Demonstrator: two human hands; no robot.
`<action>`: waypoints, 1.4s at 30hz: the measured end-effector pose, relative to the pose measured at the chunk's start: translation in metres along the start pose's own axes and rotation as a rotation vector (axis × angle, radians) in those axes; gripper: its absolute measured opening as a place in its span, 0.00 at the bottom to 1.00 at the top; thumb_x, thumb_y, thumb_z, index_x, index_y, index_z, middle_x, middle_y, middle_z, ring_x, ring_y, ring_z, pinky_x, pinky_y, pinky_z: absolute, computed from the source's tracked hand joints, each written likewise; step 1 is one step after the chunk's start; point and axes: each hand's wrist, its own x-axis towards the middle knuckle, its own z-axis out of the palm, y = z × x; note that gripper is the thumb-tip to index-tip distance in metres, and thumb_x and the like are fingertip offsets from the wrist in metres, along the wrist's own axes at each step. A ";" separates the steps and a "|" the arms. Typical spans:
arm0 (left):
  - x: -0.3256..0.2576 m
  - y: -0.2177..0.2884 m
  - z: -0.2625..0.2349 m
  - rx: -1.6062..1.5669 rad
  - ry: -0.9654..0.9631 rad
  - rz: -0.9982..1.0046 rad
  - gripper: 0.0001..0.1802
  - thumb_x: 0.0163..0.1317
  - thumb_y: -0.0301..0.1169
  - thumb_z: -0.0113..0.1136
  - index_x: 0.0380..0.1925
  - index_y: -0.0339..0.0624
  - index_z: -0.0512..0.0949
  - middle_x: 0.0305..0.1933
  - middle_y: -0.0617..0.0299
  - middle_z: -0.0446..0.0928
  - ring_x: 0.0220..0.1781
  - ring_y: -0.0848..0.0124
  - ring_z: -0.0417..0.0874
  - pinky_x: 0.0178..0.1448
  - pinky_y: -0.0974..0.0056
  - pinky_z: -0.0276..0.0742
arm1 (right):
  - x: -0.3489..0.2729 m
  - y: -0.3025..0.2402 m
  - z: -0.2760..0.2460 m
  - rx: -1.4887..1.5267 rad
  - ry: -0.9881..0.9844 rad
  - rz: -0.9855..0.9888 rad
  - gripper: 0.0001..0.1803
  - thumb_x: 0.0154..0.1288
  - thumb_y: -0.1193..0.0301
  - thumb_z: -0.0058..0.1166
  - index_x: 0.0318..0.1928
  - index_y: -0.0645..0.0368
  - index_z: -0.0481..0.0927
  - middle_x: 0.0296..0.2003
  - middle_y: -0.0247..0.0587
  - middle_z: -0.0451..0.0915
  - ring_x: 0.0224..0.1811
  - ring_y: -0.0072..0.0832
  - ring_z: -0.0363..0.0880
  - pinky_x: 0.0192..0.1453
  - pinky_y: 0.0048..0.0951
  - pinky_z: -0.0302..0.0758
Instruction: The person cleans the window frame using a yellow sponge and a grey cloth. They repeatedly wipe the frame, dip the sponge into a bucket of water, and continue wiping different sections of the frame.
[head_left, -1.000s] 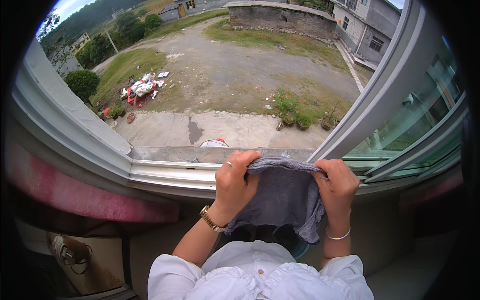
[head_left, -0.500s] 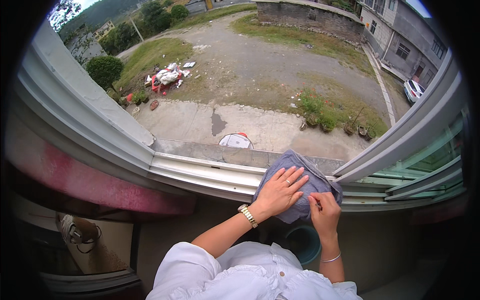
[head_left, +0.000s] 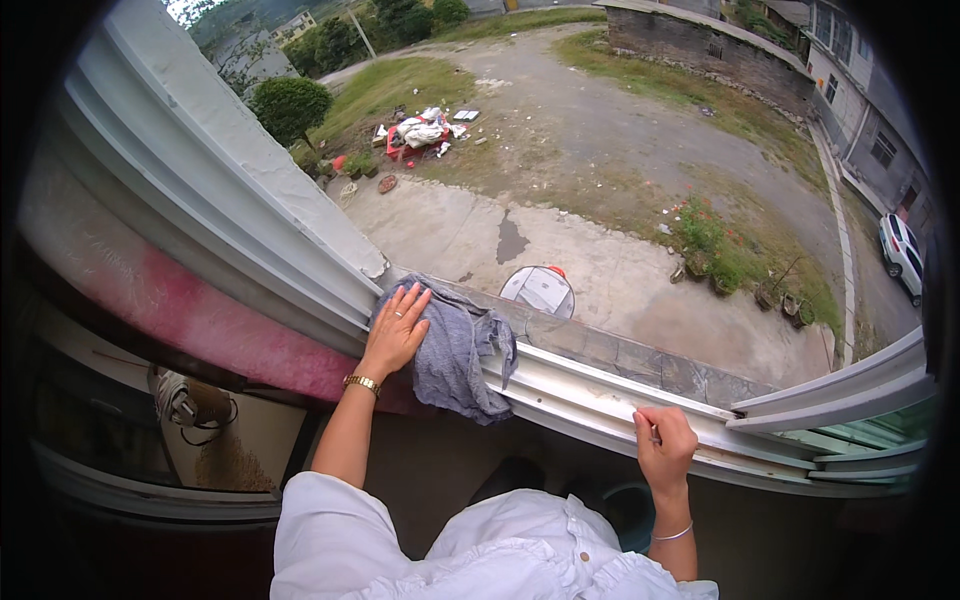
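Observation:
My left hand (head_left: 397, 330) lies flat, fingers stretched out, on a grey-blue cloth (head_left: 455, 360) at the left end of the white window track (head_left: 590, 390). The cloth is bunched over the track and hangs down its near side. A ring and a gold watch show on this hand and wrist. My right hand (head_left: 668, 440) is closed in a pinch above the track's near edge, farther right. Something small and dark shows between its fingertips, too small to name. A thin bracelet circles that wrist.
Tall white frames stand on the left (head_left: 230, 170) and right (head_left: 840, 380) of the opening. Below my right forearm is a blue-green bucket (head_left: 632, 515), partly hidden. Outside, a round white-topped object (head_left: 540, 290) stands beneath the stone ledge (head_left: 640, 360).
My left hand has slid the cloth from the right part of the track to its left end. My right hand stays pinched, now apart from the cloth. The view has shifted left.

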 end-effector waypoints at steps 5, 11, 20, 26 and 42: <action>0.002 -0.025 0.014 0.048 0.038 -0.052 0.28 0.74 0.41 0.45 0.73 0.55 0.62 0.79 0.57 0.56 0.80 0.54 0.52 0.79 0.51 0.49 | 0.000 0.009 -0.002 0.059 0.108 -0.060 0.06 0.55 0.81 0.67 0.33 0.59 0.83 0.25 0.37 0.80 0.19 0.25 0.71 0.20 0.23 0.66; -0.014 0.094 0.026 -0.048 0.091 -0.013 0.28 0.75 0.36 0.41 0.73 0.48 0.61 0.81 0.54 0.49 0.81 0.50 0.48 0.79 0.49 0.48 | -0.026 0.026 -0.047 -0.020 0.250 -0.139 0.06 0.57 0.78 0.67 0.34 0.56 0.83 0.25 0.35 0.80 0.18 0.23 0.71 0.21 0.22 0.67; -0.030 0.349 0.029 -0.425 0.164 0.413 0.11 0.62 0.32 0.60 0.42 0.39 0.78 0.45 0.54 0.78 0.48 0.55 0.79 0.55 0.54 0.74 | -0.066 0.036 -0.142 -0.205 0.357 -0.067 0.07 0.58 0.78 0.66 0.37 0.57 0.83 0.26 0.34 0.80 0.18 0.24 0.71 0.22 0.23 0.68; -0.016 0.446 0.028 -0.482 -0.103 0.641 0.13 0.63 0.34 0.59 0.40 0.35 0.78 0.47 0.51 0.76 0.52 0.55 0.77 0.56 0.56 0.74 | -0.097 0.034 -0.175 -0.237 0.445 0.071 0.05 0.60 0.77 0.64 0.37 0.59 0.82 0.29 0.37 0.80 0.21 0.23 0.73 0.23 0.22 0.67; -0.033 0.240 0.025 -0.196 0.154 0.397 0.20 0.61 0.42 0.61 0.48 0.43 0.77 0.50 0.55 0.74 0.55 0.58 0.74 0.63 0.53 0.67 | -0.094 0.020 -0.142 -0.203 0.342 0.046 0.04 0.60 0.80 0.63 0.35 0.60 0.83 0.25 0.37 0.78 0.18 0.22 0.68 0.21 0.21 0.62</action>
